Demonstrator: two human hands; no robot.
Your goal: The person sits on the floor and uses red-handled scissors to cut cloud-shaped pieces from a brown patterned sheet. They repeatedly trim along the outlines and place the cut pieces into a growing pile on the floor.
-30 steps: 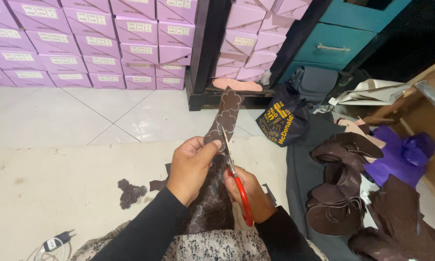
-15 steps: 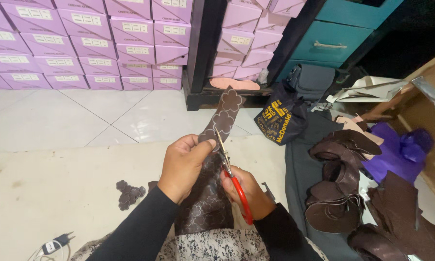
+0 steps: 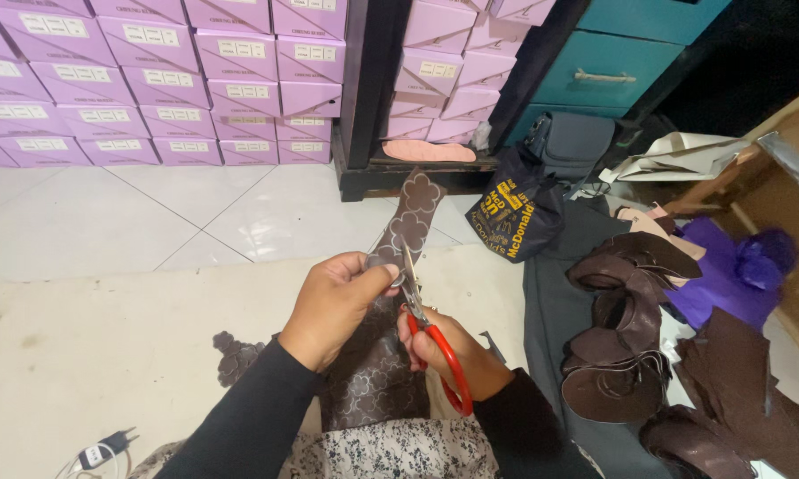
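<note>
Purple boxes [image 3: 151, 80] stacked behind; dark bag [image 3: 515, 213] near teal drawers [image 3: 612, 62]; brown leather pieces [image 3: 621, 355] on right

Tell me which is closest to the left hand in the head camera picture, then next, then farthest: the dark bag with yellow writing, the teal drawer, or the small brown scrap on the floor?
Measured from the left hand:
1. Small brown scrap, on the floor just left of and below the hand.
2. Dark bag, up and to the right, by the black shelf.
3. Teal drawer, far at the upper right.
</note>
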